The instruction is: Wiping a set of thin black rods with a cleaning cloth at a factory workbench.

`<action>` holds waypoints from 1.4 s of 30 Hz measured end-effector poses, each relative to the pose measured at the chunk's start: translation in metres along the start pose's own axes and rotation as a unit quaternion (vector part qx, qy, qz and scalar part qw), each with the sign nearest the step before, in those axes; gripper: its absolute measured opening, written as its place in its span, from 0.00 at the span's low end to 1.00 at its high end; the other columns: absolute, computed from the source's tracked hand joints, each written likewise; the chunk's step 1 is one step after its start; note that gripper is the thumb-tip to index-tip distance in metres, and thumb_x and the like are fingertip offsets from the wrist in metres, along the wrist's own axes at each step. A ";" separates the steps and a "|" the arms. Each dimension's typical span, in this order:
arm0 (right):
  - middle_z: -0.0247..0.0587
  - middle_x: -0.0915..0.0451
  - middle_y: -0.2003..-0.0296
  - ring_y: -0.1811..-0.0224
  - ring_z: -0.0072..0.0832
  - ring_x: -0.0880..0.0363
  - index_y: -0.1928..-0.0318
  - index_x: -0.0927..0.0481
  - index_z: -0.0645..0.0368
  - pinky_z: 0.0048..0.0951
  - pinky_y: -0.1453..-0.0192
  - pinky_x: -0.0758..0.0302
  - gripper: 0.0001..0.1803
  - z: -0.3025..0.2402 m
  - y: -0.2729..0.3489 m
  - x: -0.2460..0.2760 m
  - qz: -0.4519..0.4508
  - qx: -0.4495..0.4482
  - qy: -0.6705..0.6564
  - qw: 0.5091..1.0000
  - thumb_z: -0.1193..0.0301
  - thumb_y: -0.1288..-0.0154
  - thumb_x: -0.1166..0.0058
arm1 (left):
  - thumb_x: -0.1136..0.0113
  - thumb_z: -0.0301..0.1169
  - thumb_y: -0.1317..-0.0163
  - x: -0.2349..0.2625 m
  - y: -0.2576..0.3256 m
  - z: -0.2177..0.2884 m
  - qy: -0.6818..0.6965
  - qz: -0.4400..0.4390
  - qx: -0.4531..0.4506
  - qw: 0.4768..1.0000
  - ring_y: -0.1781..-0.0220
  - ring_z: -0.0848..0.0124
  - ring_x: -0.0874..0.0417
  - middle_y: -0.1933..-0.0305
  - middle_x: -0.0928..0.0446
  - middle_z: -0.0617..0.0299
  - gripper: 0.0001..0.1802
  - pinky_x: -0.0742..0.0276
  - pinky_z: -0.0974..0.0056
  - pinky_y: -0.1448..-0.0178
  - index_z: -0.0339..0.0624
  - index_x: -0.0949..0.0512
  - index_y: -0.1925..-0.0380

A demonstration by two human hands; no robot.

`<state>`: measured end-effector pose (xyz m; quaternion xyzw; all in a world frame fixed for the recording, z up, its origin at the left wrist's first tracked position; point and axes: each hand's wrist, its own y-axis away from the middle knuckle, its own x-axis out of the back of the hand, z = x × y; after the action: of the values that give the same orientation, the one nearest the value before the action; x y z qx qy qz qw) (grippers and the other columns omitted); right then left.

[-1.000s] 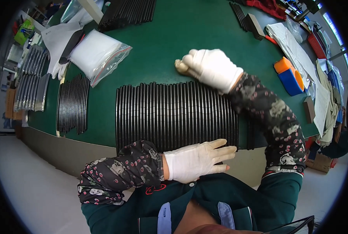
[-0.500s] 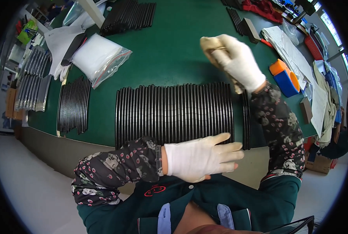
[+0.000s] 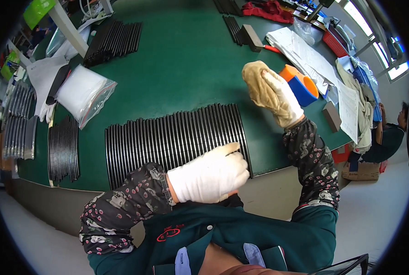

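Over green tabletop (image 3: 177, 68), gripping tan cloth (image 3: 258, 89) in right hand (image 3: 284, 95). Holding left hand (image 3: 211, 174) half-curled at near ends of black rods (image 3: 177, 133); cannot tell whether gripping any.

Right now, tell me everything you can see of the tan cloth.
The cloth is tan, plain and soft-looking, bunched into a thick, creased wad with a rounded far end. The white-gloved right hand holds it; the thumb side lies over it, and the wad runs along the hand's left side down toward the wrist. It appears against the green table; whether it touches that surface cannot be told.
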<state>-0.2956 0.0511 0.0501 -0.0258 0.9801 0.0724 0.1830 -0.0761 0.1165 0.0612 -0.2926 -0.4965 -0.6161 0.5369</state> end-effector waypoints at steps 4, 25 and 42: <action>0.39 0.19 0.70 0.71 0.25 0.19 0.62 0.24 0.60 0.29 0.64 0.22 0.05 0.011 0.038 -0.040 -0.229 0.249 0.491 0.803 0.72 0.34 0.47 | 0.37 0.42 0.45 -0.047 -0.003 0.009 0.022 0.197 -0.112 0.974 0.26 0.60 0.40 0.30 0.36 0.55 0.35 0.45 0.53 0.25 0.48 0.30 0.36; 0.43 0.19 0.65 0.64 0.37 0.17 0.60 0.21 0.57 0.34 0.59 0.22 0.12 0.015 -0.059 -0.047 -0.060 0.330 0.585 0.738 0.62 0.32 0.46 | 0.30 0.39 0.52 -0.042 -0.006 0.007 0.073 0.187 -0.132 0.971 0.26 0.56 0.41 0.30 0.37 0.52 0.39 0.47 0.50 0.23 0.42 0.31 0.39; 0.41 0.20 0.63 0.62 0.40 0.19 0.58 0.20 0.55 0.34 0.61 0.20 0.10 0.040 0.071 -0.018 -0.225 0.335 0.624 0.669 0.69 0.41 0.41 | 0.55 0.42 0.30 -0.021 -0.037 -0.100 -0.135 0.250 0.060 0.957 0.24 0.55 0.43 0.29 0.38 0.60 0.22 0.47 0.41 0.24 0.55 0.31 0.37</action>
<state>-0.2697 0.1277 0.0288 -0.2216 0.7882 -0.3377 -0.4644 -0.0887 0.0290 -0.0023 -0.4552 -0.5114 -0.3865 0.6180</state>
